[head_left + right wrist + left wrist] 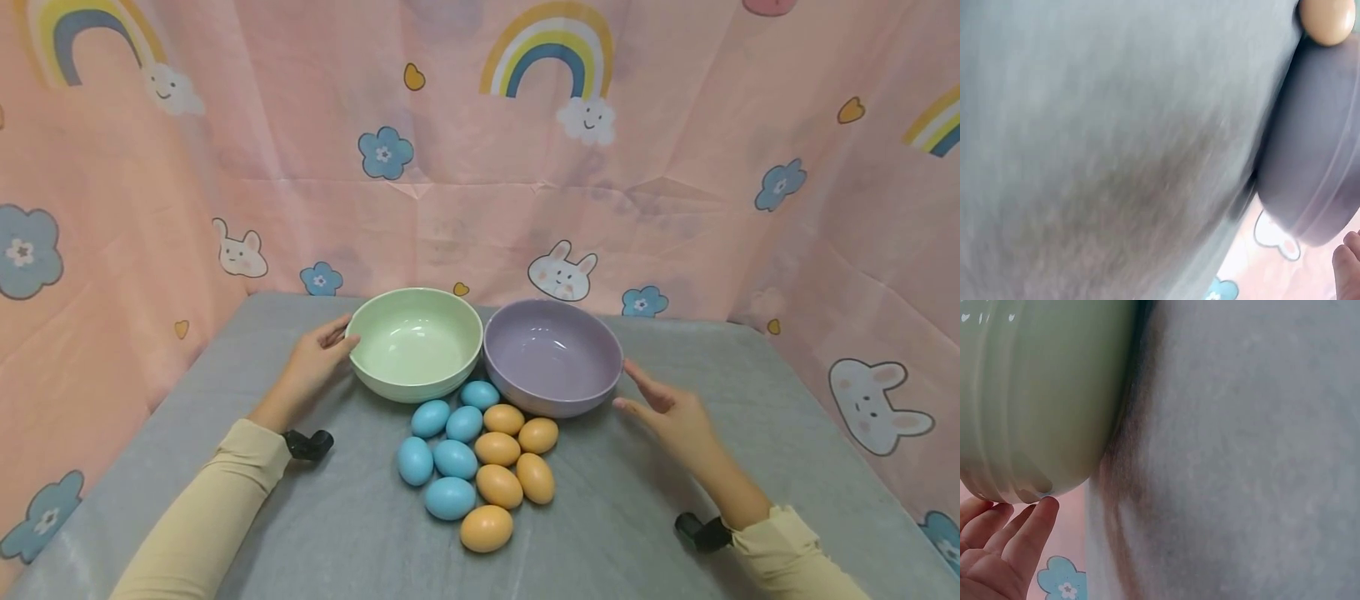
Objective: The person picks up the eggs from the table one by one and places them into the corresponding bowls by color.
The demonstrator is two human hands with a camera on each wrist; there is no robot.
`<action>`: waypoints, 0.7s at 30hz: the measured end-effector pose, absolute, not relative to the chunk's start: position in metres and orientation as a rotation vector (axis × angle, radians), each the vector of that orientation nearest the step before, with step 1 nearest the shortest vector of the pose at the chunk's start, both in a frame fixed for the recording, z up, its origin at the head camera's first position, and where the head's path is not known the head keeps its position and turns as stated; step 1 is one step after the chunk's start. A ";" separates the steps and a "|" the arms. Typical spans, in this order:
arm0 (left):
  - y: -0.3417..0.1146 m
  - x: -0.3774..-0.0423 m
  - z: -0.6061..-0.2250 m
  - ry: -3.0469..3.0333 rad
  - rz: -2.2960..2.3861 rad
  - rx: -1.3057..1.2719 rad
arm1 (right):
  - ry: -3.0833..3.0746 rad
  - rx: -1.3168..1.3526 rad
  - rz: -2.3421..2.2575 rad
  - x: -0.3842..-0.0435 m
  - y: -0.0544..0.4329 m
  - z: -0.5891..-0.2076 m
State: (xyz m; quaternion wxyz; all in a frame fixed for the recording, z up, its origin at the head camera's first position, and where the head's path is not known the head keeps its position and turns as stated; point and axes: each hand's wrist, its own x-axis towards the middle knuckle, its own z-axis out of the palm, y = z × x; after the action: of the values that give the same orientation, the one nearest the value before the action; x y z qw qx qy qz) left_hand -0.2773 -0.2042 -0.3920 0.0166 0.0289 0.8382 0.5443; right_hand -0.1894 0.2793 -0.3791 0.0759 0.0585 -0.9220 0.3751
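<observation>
Pink fabric backdrop (675, 83), printed with rainbows, rabbits and flowers; hung behind and to both sides. Grey cloth-covered table (615, 533), one, far edge against the backdrop.

Bowls, two, upright and unfilled, near the middle of the far edge: glossy green bowl (416, 346) toward the far left corner; glossy purple bowl (555, 354) toward the far right corner. Rims touching or all but touching.

Hands, two, neither carrying anything. Left hand (318, 354): fingers extended, tips against the green bowl's outer wall, thumb at its rim. Right hand (678, 417): fingers loosely extended at the purple bowl's outer side, thumb apart from them; firm contact cannot be told.

Eggs, twelve, loose, between bowls and near edge: six blue eggs (455, 460) on the left, six orange eggs (497, 449) on the right.

Handling note, by judgement: steady both bowls with light, even pressure, low on the walls, flat on the cloth; avoid nudging them nearward, since the closest eggs sit right by their bases and would likely roll.
</observation>
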 end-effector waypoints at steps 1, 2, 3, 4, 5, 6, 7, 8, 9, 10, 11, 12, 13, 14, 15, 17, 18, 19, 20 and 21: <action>-0.204 -0.277 -0.393 2.609 1.693 0.087 | -2.762 0.176 1.123 -0.188 0.277 -0.379; -0.204 -0.277 -0.393 2.607 1.698 0.080 | -2.762 0.175 1.128 -0.187 0.276 -0.379; -0.203 -0.277 -0.393 2.603 1.706 0.078 | -2.768 0.172 1.131 -0.185 0.274 -0.378; -0.203 -0.278 -0.394 2.601 1.713 0.072 | -2.773 0.168 1.127 -0.183 0.273 -0.378; -0.202 -0.278 -0.394 2.602 1.716 0.069 | -2.773 0.168 1.134 -0.182 0.271 -0.378; -0.202 -0.278 -0.395 2.600 1.721 0.063 | -2.774 0.167 1.131 -0.180 0.270 -0.378; -0.202 -0.278 -0.395 2.601 1.723 0.064 | -2.771 0.165 1.136 -0.178 0.269 -0.378; -0.201 -0.278 -0.395 2.603 1.725 0.061 | -2.765 0.166 1.141 -0.177 0.268 -0.378; -0.201 -0.278 -0.395 2.602 1.728 0.059 | -2.754 0.172 1.151 -0.175 0.267 -0.378; -0.201 -0.278 -0.395 2.601 1.733 0.057 | -2.735 0.187 1.167 -0.174 0.266 -0.379; -0.201 -0.278 -0.395 2.599 1.736 0.055 | -2.722 0.196 1.196 -0.172 0.264 -0.379; -0.201 -0.278 -0.395 2.597 1.743 0.053 | -2.710 0.207 1.223 -0.170 0.263 -0.379; -0.201 -0.277 -0.395 2.595 1.749 0.053 | -2.700 0.213 1.257 -0.169 0.261 -0.379; -0.201 -0.277 -0.395 2.593 1.755 0.045 | -2.693 0.218 1.282 -0.167 0.260 -0.379; -0.201 -0.276 -0.395 2.589 1.762 0.045 | -2.688 0.221 1.311 -0.166 0.258 -0.379; -0.201 -0.276 -0.395 2.589 1.771 0.039 | -2.683 0.216 1.371 -0.163 0.255 -0.378; -0.200 -0.276 -0.395 2.587 1.777 0.039 | -2.679 0.215 1.392 -0.162 0.253 -0.378; -0.200 -0.276 -0.396 2.585 1.781 0.038 | -2.674 0.221 1.417 -0.160 0.251 -0.379; -0.200 -0.276 -0.397 2.584 1.788 0.035 | -2.662 0.231 1.448 -0.159 0.250 -0.379; -0.200 -0.276 -0.397 2.581 1.796 0.034 | -2.647 0.242 1.482 -0.158 0.249 -0.380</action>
State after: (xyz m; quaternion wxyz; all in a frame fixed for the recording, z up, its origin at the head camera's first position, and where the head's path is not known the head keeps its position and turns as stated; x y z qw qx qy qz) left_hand -0.2762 -0.1996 -0.3974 -0.0014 0.0107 0.8207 0.5713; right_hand -0.1582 0.2487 -0.3795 0.0494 0.0794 -0.8688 0.4863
